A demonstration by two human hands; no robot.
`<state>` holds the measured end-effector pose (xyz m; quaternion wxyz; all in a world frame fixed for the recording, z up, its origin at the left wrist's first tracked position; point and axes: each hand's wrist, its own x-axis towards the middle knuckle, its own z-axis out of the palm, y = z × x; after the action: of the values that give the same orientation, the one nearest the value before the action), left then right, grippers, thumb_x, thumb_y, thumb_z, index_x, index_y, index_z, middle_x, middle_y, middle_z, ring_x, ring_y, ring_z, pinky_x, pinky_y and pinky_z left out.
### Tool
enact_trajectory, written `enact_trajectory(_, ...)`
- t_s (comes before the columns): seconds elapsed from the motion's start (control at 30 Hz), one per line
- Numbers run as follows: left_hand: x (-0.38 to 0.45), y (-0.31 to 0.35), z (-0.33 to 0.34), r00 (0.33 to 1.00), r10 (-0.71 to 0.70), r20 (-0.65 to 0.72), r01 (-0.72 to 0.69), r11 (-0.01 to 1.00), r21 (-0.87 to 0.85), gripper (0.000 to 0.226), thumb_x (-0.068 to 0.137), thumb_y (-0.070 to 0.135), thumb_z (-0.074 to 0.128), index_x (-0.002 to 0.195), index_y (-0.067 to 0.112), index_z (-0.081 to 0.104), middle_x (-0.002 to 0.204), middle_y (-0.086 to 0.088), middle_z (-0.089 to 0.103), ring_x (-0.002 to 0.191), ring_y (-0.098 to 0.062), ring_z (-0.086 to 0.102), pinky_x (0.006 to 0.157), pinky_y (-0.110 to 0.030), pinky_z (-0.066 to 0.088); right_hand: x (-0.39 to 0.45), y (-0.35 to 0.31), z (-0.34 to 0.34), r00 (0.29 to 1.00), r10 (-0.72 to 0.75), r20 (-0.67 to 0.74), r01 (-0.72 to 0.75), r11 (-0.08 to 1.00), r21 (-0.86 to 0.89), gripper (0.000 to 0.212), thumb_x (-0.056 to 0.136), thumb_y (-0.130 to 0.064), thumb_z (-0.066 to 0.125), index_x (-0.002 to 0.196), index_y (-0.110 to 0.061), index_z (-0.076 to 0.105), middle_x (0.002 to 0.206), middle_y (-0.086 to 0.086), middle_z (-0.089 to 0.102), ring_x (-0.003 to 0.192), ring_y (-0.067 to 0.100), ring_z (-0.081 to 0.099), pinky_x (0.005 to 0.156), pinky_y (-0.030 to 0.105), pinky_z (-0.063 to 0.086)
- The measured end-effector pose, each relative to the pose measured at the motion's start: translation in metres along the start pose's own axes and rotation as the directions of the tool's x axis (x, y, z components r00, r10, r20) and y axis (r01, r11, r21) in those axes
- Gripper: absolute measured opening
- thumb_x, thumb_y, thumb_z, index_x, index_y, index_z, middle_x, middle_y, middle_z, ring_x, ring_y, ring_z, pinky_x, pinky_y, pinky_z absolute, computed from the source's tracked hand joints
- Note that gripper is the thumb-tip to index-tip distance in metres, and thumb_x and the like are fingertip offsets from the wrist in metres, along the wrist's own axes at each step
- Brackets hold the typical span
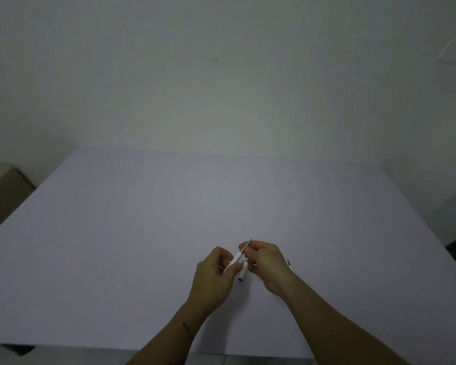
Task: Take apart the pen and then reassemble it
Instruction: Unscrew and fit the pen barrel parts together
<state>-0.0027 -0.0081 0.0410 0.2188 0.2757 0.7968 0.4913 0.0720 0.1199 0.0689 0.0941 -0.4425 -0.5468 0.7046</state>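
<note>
A thin white pen (238, 257) is held slantwise just above the pale table (169, 206), its grey tip pointing up and away. My left hand (213, 275) pinches the pen's lower white barrel. My right hand (266, 264) pinches the tip end between thumb and fingers. A short white piece with a dark end (242, 271) hangs or lies just below the pen, between the two hands; who holds it is unclear. Another small pen part (289, 265) with a dark tip lies on the table behind my right wrist, mostly hidden.
The table's near edge (116, 349) runs across the bottom, with floor below it. A brown cardboard box (3, 191) stands off the table's left side. A white wall rises behind the far edge.
</note>
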Motion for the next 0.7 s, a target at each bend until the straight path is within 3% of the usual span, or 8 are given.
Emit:
enact_trajectory(0.13,-0.0018,-0.0006,0.0020,0.999,0.008,0.054,-0.014,0.993,0.121,0.028,0.096,0.019,0.050,0.074,0.031,0.061,0.062,0.006,0.067,0.051,-0.004,0.057,0.056,-0.029,0.053,-0.0041,0.0026,-0.0025,1.000,-0.002,0.014,0.002,1.000,0.015,0.030,0.094,0.004,0.050,0.087,-0.008,0.076,0.086,0.016,0.061,0.082,0.027,0.053,0.074,0.034,0.051)
enact_trajectory(0.27,-0.0028,0.0011,0.0029,0.998,0.027,0.049,-0.031,0.995,0.097,0.026,0.098,0.019,0.046,0.078,0.025,0.061,0.062,0.004,0.065,0.048,-0.002,0.053,0.050,-0.022,0.043,-0.0047,0.0020,-0.0015,0.999,0.027,0.047,-0.034,0.985,0.170,0.015,0.091,0.000,0.060,0.090,-0.003,0.074,0.080,0.015,0.061,0.074,0.024,0.055,0.069,0.033,0.054)
enact_trajectory(0.37,-0.0017,0.0035,0.0029,0.998,0.039,0.057,-0.046,0.991,0.125,0.028,0.099,0.015,0.043,0.079,0.024,0.061,0.061,0.007,0.064,0.048,0.000,0.054,0.049,-0.015,0.040,-0.0026,0.0002,0.0013,0.999,0.048,-0.018,-0.043,0.974,0.221,0.005,0.086,0.000,0.067,0.084,0.000,0.072,0.071,0.013,0.060,0.063,0.020,0.054,0.063,0.031,0.053)
enact_trajectory(0.43,-0.0017,0.0046,0.0045,0.997,0.033,0.066,-0.042,0.989,0.143,0.029,0.099,0.014,0.041,0.079,0.023,0.061,0.062,0.007,0.064,0.047,-0.002,0.052,0.050,-0.016,0.041,-0.0021,-0.0004,-0.0009,0.997,0.060,-0.039,-0.049,0.971,0.233,0.013,0.085,0.006,0.063,0.085,-0.001,0.073,0.078,0.014,0.067,0.067,0.020,0.057,0.064,0.030,0.052)
enact_trajectory(0.57,-0.0017,0.0060,0.0035,0.998,0.025,0.064,-0.033,0.989,0.142,0.029,0.100,0.015,0.040,0.082,0.022,0.062,0.062,0.006,0.063,0.046,-0.002,0.051,0.049,-0.015,0.041,-0.0029,0.0005,-0.0072,0.996,0.081,0.034,-0.087,0.959,0.269,0.024,0.089,0.004,0.060,0.104,-0.012,0.070,0.096,0.009,0.077,0.085,0.021,0.063,0.081,0.035,0.049)
enact_trajectory(0.7,-0.0021,0.0078,0.0032,0.998,0.019,0.067,-0.027,0.992,0.125,0.028,0.100,0.014,0.040,0.083,0.019,0.063,0.064,0.004,0.064,0.048,-0.004,0.049,0.050,-0.019,0.041,-0.0018,0.0009,-0.0034,0.989,0.148,0.000,-0.145,0.967,0.211,0.014,0.089,-0.011,0.067,0.102,-0.009,0.072,0.100,0.011,0.067,0.088,0.022,0.059,0.074,0.034,0.051)
